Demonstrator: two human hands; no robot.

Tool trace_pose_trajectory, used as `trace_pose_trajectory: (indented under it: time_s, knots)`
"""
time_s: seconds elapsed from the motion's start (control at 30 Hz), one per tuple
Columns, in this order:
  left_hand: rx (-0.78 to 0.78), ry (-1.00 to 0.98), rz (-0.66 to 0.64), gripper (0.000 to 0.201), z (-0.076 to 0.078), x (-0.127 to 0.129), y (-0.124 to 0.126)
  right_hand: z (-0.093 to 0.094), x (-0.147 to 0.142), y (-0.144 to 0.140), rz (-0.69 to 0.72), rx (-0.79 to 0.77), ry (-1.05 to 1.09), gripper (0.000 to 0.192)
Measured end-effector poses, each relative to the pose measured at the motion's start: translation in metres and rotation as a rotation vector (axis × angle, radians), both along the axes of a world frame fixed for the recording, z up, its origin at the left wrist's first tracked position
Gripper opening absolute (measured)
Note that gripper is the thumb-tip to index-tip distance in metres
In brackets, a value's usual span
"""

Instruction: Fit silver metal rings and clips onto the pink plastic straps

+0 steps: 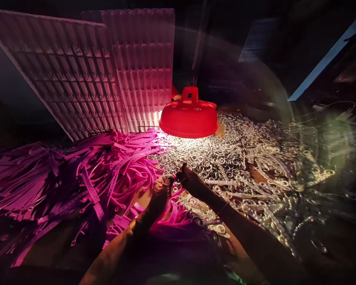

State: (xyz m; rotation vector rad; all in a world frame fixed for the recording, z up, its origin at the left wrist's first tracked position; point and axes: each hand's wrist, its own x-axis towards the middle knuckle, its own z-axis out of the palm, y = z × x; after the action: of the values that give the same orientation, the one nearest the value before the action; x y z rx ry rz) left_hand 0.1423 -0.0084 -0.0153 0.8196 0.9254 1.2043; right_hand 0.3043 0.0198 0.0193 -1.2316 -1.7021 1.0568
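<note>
My left hand point(162, 185) is closed, its fingertips pinched around the end of a pink strap point(175, 176). Only a small bit of that strap shows between my hands. Just to the right, my right hand point(188, 179) nearly meets it, fingers curled together and thumb raised; what they grip is in shadow. Left of my hands lies a heap of pink straps point(106, 166), several with metal rings at their ends. Beyond and to the right spreads a large pile of silvery metal rings point(234, 158). More pink straps point(178, 215) lie below my wrists.
A red lamp point(188, 118) hangs low over the pile, lighting the middle. Two ridged translucent panels point(145, 59) stand upright behind the straps. Linked strings of rings point(273, 213) lie at the right. A brown patch of work surface point(141, 196) shows between the straps.
</note>
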Motion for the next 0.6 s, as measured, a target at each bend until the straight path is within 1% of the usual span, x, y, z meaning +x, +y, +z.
trace_pose_trajectory:
  time_s: [0.07, 0.1, 0.17, 0.23, 0.3, 0.37, 0.43, 0.5, 0.53, 0.6]
  knots:
    - [0.052, 0.052, 0.052, 0.033, 0.015, 0.022, -0.004, 0.007, 0.001, -0.005, -0.012, -0.035, -0.017, 0.024]
    - [0.074, 0.077, 0.072, 0.036, 0.020, 0.030, -0.005, 0.010, 0.001, -0.007, -0.015, -0.038, -0.037, 0.024]
    - [0.108, 0.155, 0.082, 0.039, 0.026, 0.038, -0.007, 0.014, 0.002, -0.011, -0.018, -0.030, -0.097, 0.023]
    - [0.127, 0.253, 0.050, 0.038, 0.028, 0.038, -0.008, 0.014, 0.002, -0.013, -0.022, -0.030, -0.160, 0.022]
    - [0.121, 0.319, 0.006, 0.038, 0.027, 0.034, -0.008, 0.010, 0.000, -0.013, -0.021, -0.039, -0.189, 0.022]
    - [0.094, 0.327, -0.015, 0.039, 0.026, 0.030, -0.007, 0.005, -0.001, -0.011, -0.027, -0.032, -0.168, 0.024]
    - [0.058, 0.329, -0.037, 0.037, 0.029, 0.026, -0.004, 0.004, -0.002, -0.010, -0.031, -0.008, -0.108, 0.028]
    - [0.007, 0.331, -0.100, 0.034, 0.039, 0.022, -0.001, 0.008, 0.001, -0.011, 0.027, 0.015, -0.041, 0.031]
    - [-0.032, 0.328, -0.153, 0.033, 0.048, 0.019, 0.000, 0.013, 0.003, -0.015, 0.077, 0.026, -0.026, 0.033]
    - [-0.108, 0.330, -0.278, 0.034, 0.070, 0.013, 0.001, 0.022, 0.010, -0.026, 0.180, 0.041, -0.038, 0.036]
